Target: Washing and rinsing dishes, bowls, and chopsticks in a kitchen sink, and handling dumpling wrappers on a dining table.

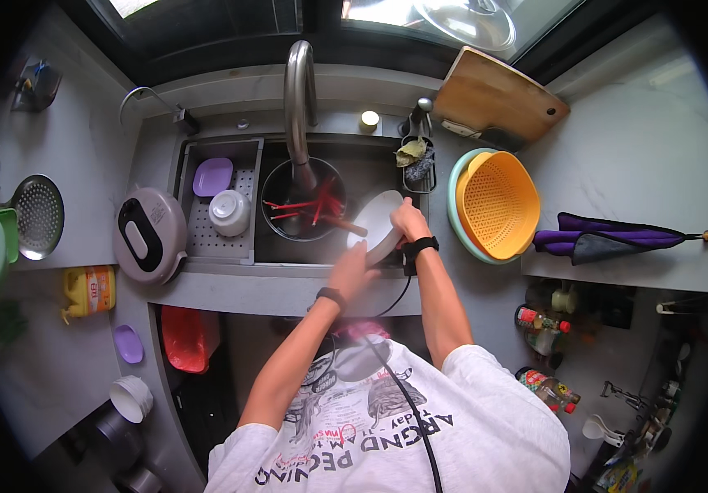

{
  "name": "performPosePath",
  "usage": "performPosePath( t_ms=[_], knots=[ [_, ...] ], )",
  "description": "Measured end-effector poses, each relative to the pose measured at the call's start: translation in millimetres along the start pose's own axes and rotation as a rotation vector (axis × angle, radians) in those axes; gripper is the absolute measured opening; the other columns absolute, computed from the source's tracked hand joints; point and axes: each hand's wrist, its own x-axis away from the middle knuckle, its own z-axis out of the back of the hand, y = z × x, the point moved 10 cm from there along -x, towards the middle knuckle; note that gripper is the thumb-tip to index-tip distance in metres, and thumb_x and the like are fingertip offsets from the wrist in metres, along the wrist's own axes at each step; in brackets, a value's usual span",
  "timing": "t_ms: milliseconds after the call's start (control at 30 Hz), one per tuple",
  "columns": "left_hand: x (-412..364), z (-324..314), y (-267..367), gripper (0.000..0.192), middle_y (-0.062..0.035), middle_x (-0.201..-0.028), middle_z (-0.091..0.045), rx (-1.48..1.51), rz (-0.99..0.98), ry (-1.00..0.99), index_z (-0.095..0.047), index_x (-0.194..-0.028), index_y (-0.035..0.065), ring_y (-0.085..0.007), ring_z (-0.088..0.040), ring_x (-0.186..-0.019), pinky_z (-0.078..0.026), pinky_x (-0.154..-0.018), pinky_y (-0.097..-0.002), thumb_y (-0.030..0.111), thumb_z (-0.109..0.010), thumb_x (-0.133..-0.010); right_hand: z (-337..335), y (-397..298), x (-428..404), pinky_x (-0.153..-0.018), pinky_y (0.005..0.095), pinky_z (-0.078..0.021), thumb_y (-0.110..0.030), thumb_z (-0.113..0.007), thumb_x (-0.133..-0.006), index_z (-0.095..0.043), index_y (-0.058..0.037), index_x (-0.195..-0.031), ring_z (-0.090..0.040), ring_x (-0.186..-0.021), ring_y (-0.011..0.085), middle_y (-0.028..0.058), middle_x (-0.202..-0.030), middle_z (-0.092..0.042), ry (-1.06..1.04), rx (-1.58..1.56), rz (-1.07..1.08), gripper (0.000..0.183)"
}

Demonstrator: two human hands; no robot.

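My right hand [410,220] grips the far right rim of a white dish [377,217], tilted over the sink basin [360,157]. My left hand [351,271], blurred by motion, is at the dish's near left edge; whether it grips the rim cannot be told. Left of the dish, a round metal pot [269,212] stands in the basin under the curved metal faucet [297,98]. Several red sticks, seemingly chopsticks [297,206], lean in the pot, and a brown handle [347,226] sticks out towards the dish.
A perforated drain tray [240,246] at the basin's left holds a purple dish [212,177] and an upturned white bowl [229,212]. Yellow colander [497,206], wooden cutting board [495,92] and purple folded umbrella [619,239] are on the right. A lidded appliance [149,237] stands left.
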Motion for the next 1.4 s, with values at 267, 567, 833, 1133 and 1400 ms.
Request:
performPosePath(
  t_ms=[267,567,833,1133,1400],
  knots=[
    [-0.3,-15.8,6.6,0.07,-0.0316,-0.12,-0.061,0.171,0.207,0.01,-0.033,-0.146,-0.0083,-0.0483,-0.06,-0.11,-0.049,-0.091,-0.053,0.019,-0.065,-0.091,29.3,-42.5,39.8,-0.11,0.0487,-0.0441,-0.021,-0.053,-0.088,-0.04,0.0019,-0.146,-0.054,-0.131,0.044,0.0302,-0.136,-0.058,-0.006,0.188,0.004,0.063],
    [4.4,-18.3,23.4,0.074,-0.0336,-0.121,-0.058,0.213,0.271,0.009,-0.027,-0.149,-0.0123,-0.0499,-0.059,-0.109,-0.048,-0.092,-0.053,0.02,-0.066,-0.095,44.0,-42.2,45.1,-0.109,0.0478,-0.0446,-0.02,-0.051,-0.091,-0.041,0.0025,-0.145,-0.056,-0.129,0.0423,0.0289,-0.137,-0.059,0.025,0.215,0.004,0.059],
    [4.3,-25.8,23.1,0.075,-0.0361,-0.129,-0.052,0.21,0.206,0.001,-0.026,-0.147,-0.0152,-0.0515,-0.053,-0.118,-0.047,-0.097,-0.0521,0.014,-0.068,-0.092,47.4,-9.2,54.1,-0.104,0.0496,-0.0477,-0.017,-0.049,-0.088,-0.037,0.0021,-0.145,-0.058,-0.125,0.046,0.0324,-0.131,-0.06,-0.021,0.005,0.007,0.062],
    [31.6,-4.4,-2.1,0.095,-0.0357,-0.135,-0.054,0.335,0.42,0.197,-0.026,-0.149,-0.0126,-0.0455,-0.058,-0.123,-0.049,-0.1,-0.0469,0.026,-0.077,-0.079,33.8,63.7,101.2,-0.064,0.0528,-0.0653,-0.003,-0.053,-0.087,-0.025,-0.0094,-0.151,-0.066,-0.107,0.042,0.0238,-0.136,-0.05,-0.217,-0.762,0.102,0.07],
    [50.7,-52.9,-45.5,0.069,-0.0154,-0.142,-0.055,1.064,0.625,-0.115,-0.037,-0.156,0.0092,-0.0307,-0.063,-0.113,-0.052,-0.096,-0.0429,0.052,-0.046,-0.102,37.3,114.9,146.5,-0.075,0.0601,-0.0621,-0.005,-0.055,-0.091,-0.023,-0.0128,-0.155,-0.067,-0.108,0.0392,0.022,-0.137,-0.052,-0.268,-0.948,0.115,0.072]
  ],
)
